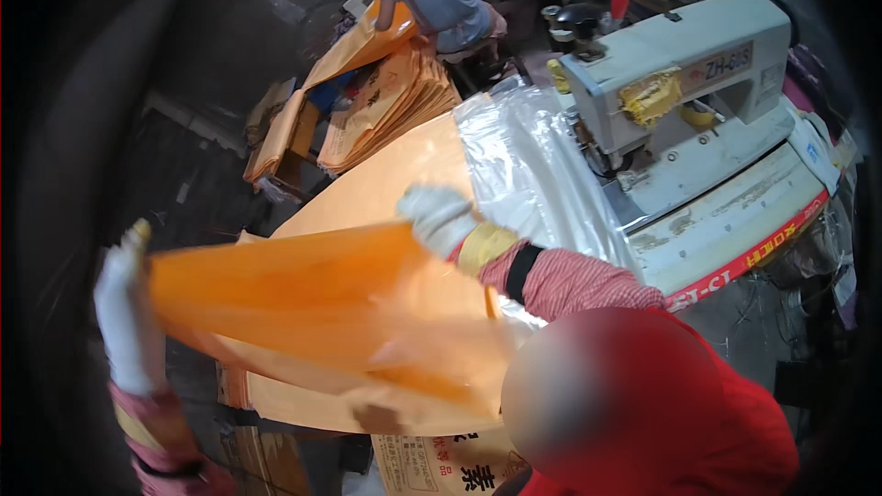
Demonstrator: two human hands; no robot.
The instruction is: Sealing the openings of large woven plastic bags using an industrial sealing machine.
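Between my hands stretches a large orange paper sack (285, 276), its upper edge pulled taut and its lower part blurred. At the far left, my left hand (129, 298), in a white glove, is closed on one corner. My right hand (439, 218), also gloved, grips the other end of that edge near the middle of the view. Beneath lies a pale orange pile of sacks (386, 174), with shiny clear plastic liner (524, 165) sticking out on its right side. The fingertips of both hands are partly hidden.
A sewing machine (680, 64) on a worn table (698, 239) stands at the right. Farther back, a person (441, 0) sits handling orange sacks beside a printed stack (390, 110). A printed sack (441, 464) lies low in front. Red clothing (707, 404) fills the lower right.
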